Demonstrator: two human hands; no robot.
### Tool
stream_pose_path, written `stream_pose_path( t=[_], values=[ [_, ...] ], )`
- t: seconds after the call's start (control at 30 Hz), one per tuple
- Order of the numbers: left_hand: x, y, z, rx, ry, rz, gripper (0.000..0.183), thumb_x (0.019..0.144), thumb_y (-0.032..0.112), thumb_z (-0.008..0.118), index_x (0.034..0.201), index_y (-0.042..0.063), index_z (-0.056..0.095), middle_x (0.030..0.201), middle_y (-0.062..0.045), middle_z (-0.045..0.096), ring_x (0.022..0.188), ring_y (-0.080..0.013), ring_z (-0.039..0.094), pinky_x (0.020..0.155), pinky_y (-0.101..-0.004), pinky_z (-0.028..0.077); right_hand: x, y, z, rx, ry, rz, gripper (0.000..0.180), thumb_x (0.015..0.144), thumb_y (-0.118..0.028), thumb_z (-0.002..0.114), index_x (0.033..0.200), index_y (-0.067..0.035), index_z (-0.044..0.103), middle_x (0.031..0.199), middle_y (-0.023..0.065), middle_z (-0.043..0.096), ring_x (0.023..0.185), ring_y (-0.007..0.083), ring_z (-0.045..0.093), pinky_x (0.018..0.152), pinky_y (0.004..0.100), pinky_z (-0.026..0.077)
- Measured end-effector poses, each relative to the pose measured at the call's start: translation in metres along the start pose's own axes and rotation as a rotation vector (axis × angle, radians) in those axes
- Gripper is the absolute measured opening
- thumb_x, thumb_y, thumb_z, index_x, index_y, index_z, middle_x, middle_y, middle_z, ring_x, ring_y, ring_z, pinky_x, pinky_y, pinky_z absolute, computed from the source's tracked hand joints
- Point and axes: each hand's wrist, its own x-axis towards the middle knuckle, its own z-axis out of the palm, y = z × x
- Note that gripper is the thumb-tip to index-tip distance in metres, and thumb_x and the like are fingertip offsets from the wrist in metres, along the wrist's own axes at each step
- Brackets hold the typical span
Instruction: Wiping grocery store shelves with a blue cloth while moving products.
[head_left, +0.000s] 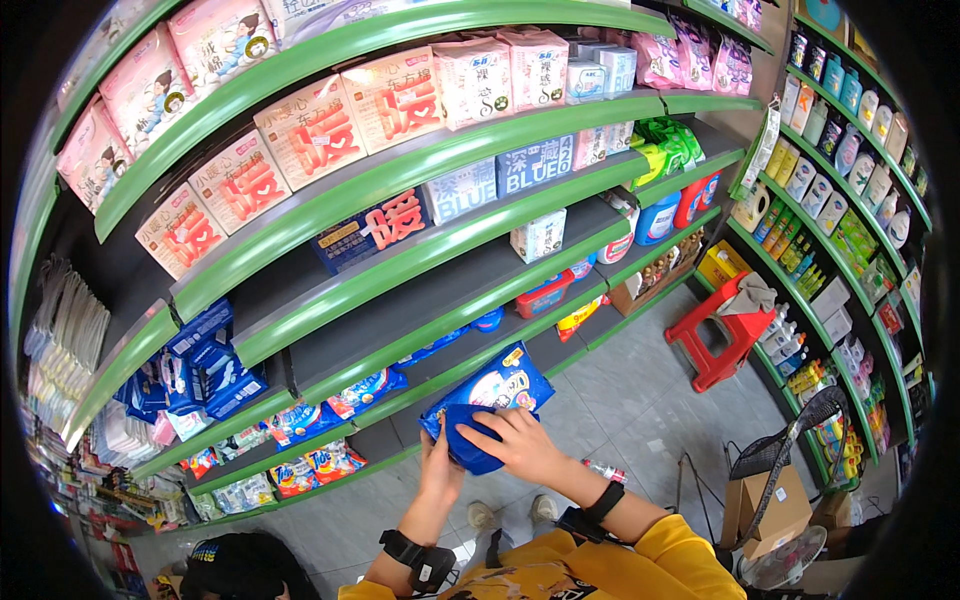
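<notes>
In front of my body, over the floor, I hold a glossy blue plastic-wrapped pack (519, 377) with a white and yellow printed front. My left hand (441, 466) grips its near left end, thumb up along the edge. A plain darker blue piece (466, 439) lies against the near side of the pack; whether it is a cloth or part of the wrapping I cannot tell. My right hand (517, 442) rests on this darker piece with its fingers spread and presses it against the pack. Both wrists wear black straps.
Green-edged shelves (420, 277) curve ahead, carrying sanitary pad packs (401, 97) and, lower, Tide detergent bags (330, 461). A red plastic stool (712, 334) with a grey cloth stands right. Nearer are a cardboard box (769, 510), a fan (795, 559) and a person's head (247, 566).
</notes>
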Motion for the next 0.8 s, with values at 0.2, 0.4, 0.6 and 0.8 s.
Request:
stream_pose_path(
  t=[0.2, 0.4, 0.6, 0.8],
  values=[
    [-0.002, 0.026, -0.019, 0.006, -0.005, -0.105, 0.058, 0.088, 0.051, 0.050, 0.133, 0.017, 0.037, 0.131, -0.006, 0.048, 0.119, -0.0256, 0.048, 0.096, -0.0488, 0.039, 0.005, 0.024, 0.004, -0.043, 0.139, 0.440, 0.063, 0.059, 0.002, 0.062, 0.120, -0.010, 0.056, 0.110, 0.0114, 0.054, 0.093, 0.0309, 0.050, 0.080, 0.0397, 0.042],
    [0.004, 0.046, -0.030, -0.145, -0.155, -0.205, 0.069, 0.090, 0.063, 0.028, 0.135, 0.011, 0.039, 0.133, -0.010, 0.047, 0.119, -0.0265, 0.048, 0.100, -0.0429, 0.039, 0.026, -0.051, 0.028, 0.272, -0.022, 0.141, 0.067, 0.060, -0.002, 0.065, 0.125, -0.011, 0.054, 0.116, 0.0118, 0.049, 0.098, 0.0313, 0.049, 0.086, 0.0392, 0.044],
    [0.027, 0.124, -0.133, 0.015, -0.068, 0.065, 0.056, 0.086, 0.038, 0.063, 0.129, 0.008, 0.043, 0.125, -0.007, 0.054, 0.114, -0.0198, 0.052, 0.097, -0.0374, 0.042, 0.063, -0.075, 0.066, 0.257, -0.044, 0.201, 0.067, 0.057, 0.000, 0.062, 0.122, -0.010, 0.055, 0.108, 0.0100, 0.055, 0.097, 0.0277, 0.055, 0.080, 0.0365, 0.049],
    [0.000, 0.275, -0.242, -0.102, -0.080, 0.466, 0.051, 0.089, 0.040, 0.051, 0.123, 0.002, 0.047, 0.122, -0.015, 0.054, 0.112, -0.0277, 0.054, 0.095, -0.0397, 0.043, 0.111, -0.122, 0.120, 0.224, 0.070, 0.240, 0.066, 0.055, 0.000, 0.061, 0.121, -0.009, 0.056, 0.106, 0.0097, 0.055, 0.095, 0.0295, 0.055, 0.078, 0.0370, 0.050]
  ],
)
